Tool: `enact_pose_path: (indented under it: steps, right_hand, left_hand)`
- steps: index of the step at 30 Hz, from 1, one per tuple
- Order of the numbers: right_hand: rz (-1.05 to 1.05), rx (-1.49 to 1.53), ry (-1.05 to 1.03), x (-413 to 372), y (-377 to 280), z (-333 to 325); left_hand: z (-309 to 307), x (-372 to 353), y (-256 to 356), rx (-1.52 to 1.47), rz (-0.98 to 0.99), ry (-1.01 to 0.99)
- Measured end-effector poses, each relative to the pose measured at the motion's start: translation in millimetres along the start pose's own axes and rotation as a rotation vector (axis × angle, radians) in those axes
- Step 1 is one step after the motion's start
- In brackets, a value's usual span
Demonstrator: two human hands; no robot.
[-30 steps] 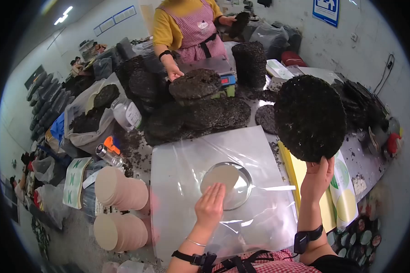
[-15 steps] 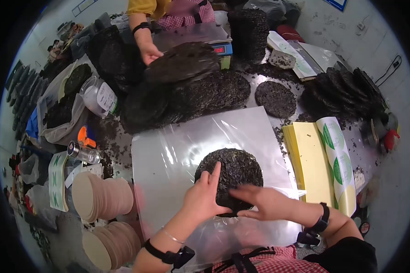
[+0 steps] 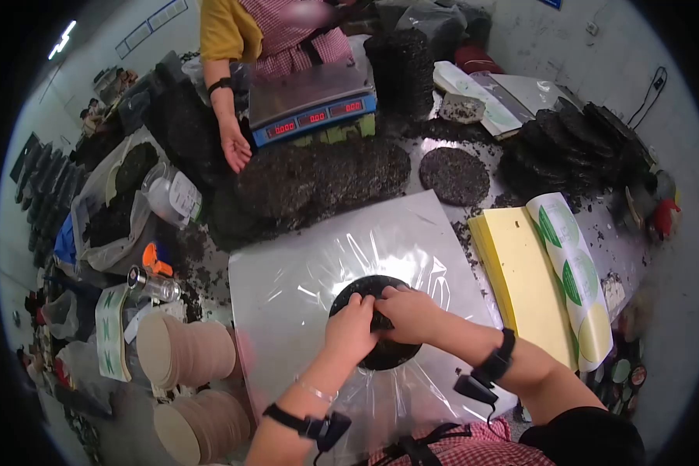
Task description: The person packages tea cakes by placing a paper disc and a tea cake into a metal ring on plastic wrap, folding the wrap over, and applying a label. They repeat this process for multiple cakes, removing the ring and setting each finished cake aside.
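Observation:
A round dark cake of dried, seaweed-like material (image 3: 396, 356) lies on clear plastic film (image 3: 287, 283), low in the middle of the head view. The film is creased in lines that run outward from the cake. On the cake's left part rests my left hand (image 3: 352, 326), its fingers curled together. My right hand (image 3: 408, 312) presses on the upper right part, with its fingers bent in close to the left hand. What the fingertips hold, if anything, is hidden.
Behind the film lie a row of dark cakes (image 3: 326, 179) and a blue scale (image 3: 314, 120); a co-worker's hand (image 3: 234, 146) hangs beside it. Yellow sheets (image 3: 516, 272) lie right. Paper disc stacks (image 3: 202, 349), a glass jar (image 3: 157, 287) and a plastic tub (image 3: 171, 194) stand left.
My hands have drawn together over the cake and my fingers have curled in. The film now creases around it. The co-worker's hand no longer holds the dark cake before the scale.

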State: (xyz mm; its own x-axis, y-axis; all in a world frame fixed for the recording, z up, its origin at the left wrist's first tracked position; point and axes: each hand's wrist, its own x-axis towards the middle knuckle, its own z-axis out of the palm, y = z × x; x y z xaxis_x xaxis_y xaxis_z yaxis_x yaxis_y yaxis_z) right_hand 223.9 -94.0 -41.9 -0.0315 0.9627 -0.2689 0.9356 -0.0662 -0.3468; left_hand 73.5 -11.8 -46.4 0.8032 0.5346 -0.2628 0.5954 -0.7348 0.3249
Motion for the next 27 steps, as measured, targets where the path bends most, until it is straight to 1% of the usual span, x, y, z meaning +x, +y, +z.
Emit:
enact_pose_path:
  steps: [1,2,3,4,5,6,7,9,11,13,14,15,16,17,19,21,23,24,25,26,27]
  right_hand:
    - [-0.11,0.034,0.288,-10,2,-8]
    - [-0.125,0.167,0.531,-22,7,-20]
    - [-0.105,0.162,0.55,-24,29,9]
    - [-0.072,0.327,0.467,-20,65,60]
    - [-0.048,0.482,0.38,-16,93,80]
    - [-0.125,0.552,0.287,-27,94,57]
    - [-0.14,0.601,0.194,-29,112,48]
    - [-0.027,0.628,0.337,-25,130,-11]
    - [0.108,0.294,0.717,4,179,-38]
    - [0.237,-0.019,0.868,38,220,-58]
    - [0.319,-0.064,0.718,52,248,-39]
    - [0.384,-0.109,0.561,62,273,-23]
    - [0.398,-0.157,0.547,69,284,-23]
    - [0.407,-0.194,0.527,79,293,-22]
    - [0.41,-0.292,0.476,91,302,-22]
    - [0.401,0.29,0.61,72,276,-60]
    - [0.317,0.454,1.079,38,229,-84]
    - [0.172,0.445,1.148,10,182,-101]
    - [0.022,0.434,1.215,-17,133,-108]
    - [-0.096,0.115,1.209,-42,105,-98]
    - [-0.249,0.063,1.178,-60,71,-77]
  left_hand:
    - [-4,-5,1,-0.076,0.105,0.184]
    - [-5,-9,7,-0.223,0.088,0.363]
    - [3,-8,4,-0.217,0.115,0.358]
    - [18,-7,0,-0.069,0.219,0.41]
    - [29,-4,-2,0.078,0.315,0.474]
    - [29,-8,0,-0.005,0.356,0.49]
    - [22,-12,3,-0.083,0.401,0.511]
    - [14,-29,-2,-0.272,0.367,0.711]
    - [17,-42,-27,-0.12,0.166,1.025]
    - [-5,-39,-23,-0.226,-0.333,1.193]
    - [9,-38,-41,-0.226,-0.344,1.184]
    - [35,-43,-73,-0.456,-0.442,1.126]
    - [49,-48,-93,-0.677,-0.552,1.059]
    - [67,-56,-109,-0.654,-0.601,1.054]
    - [68,-73,-124,-0.973,-0.712,0.938]
    - [39,-74,-127,-1.194,-0.665,0.759]
    - [33,-71,-156,-1.244,-0.576,0.434]
    - [27,-75,-159,-1.249,-0.581,0.446]
    - [21,-78,-161,-1.273,-0.443,0.514]
    - [14,-78,-159,-1.289,-0.297,0.579]
    - [-3,-80,-144,-1.29,-0.29,0.586]
